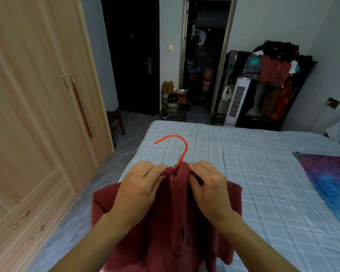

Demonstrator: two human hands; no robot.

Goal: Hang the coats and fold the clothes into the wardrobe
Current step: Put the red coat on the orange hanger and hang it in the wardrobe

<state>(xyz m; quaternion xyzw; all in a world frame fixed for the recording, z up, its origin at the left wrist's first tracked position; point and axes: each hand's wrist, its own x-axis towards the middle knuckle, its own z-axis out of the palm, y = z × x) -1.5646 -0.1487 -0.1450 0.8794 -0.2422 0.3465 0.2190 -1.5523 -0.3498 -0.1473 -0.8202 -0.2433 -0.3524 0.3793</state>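
Observation:
A dark red coat (177,232) lies on the near corner of the bed (253,183), draped over an orange hanger (177,146) whose hook sticks out past the collar. My left hand (139,189) pinches the coat's collar on the left of the hook. On the hook's right side my right hand (206,189) grips the collar too. The hanger's shoulders are hidden inside the coat. The light wooden wardrobe (37,114) stands to the left with its doors closed.
A purple and blue blanket (330,183) lies on the bed's right side. At the back right a dark rack (273,75) is piled with clothes beside a white tower fan (237,103). A shoe rack (174,103) and a wooden stool (115,120) stand near the dark doors.

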